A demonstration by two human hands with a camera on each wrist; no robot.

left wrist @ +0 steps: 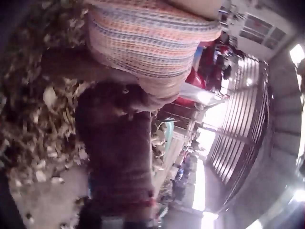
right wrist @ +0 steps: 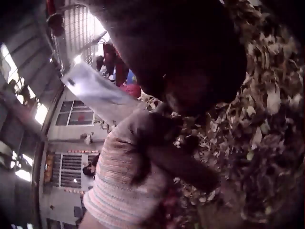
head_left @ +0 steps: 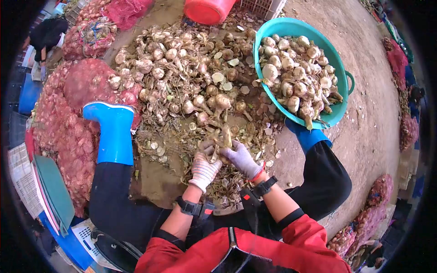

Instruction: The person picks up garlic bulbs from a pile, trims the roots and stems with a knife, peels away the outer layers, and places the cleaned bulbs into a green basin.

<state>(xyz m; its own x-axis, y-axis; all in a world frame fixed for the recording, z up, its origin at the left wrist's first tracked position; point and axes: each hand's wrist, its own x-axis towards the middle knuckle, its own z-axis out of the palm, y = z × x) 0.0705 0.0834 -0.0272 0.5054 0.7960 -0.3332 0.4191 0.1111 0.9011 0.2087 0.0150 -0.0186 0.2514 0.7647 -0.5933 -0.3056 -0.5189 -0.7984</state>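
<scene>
In the head view, my gloved hands meet low over the pile in front of me. My right hand [head_left: 243, 160] curls its fingers round a pale garlic stalk [head_left: 226, 135] that stands up between the hands. Close against it, my left hand [head_left: 205, 169], in a striped knit glove, has its fingers bent at the same garlic; I cannot tell exactly what lies inside them. Both wrist views show the striped left glove [left wrist: 147, 45] [right wrist: 128, 176] next to the dark, shadowed right hand [left wrist: 116, 148] [right wrist: 186, 57]. Just beyond the hands lie loose garlic bulbs [head_left: 222, 102].
A teal basket [head_left: 333, 48] full of garlic bulbs stands tilted at the right, by my boot. The large garlic pile [head_left: 170, 68], with dry leaves and cut discs, spreads ahead. Red mesh sacks [head_left: 68, 136] line the left. A red tub [head_left: 207, 12] stands at the back.
</scene>
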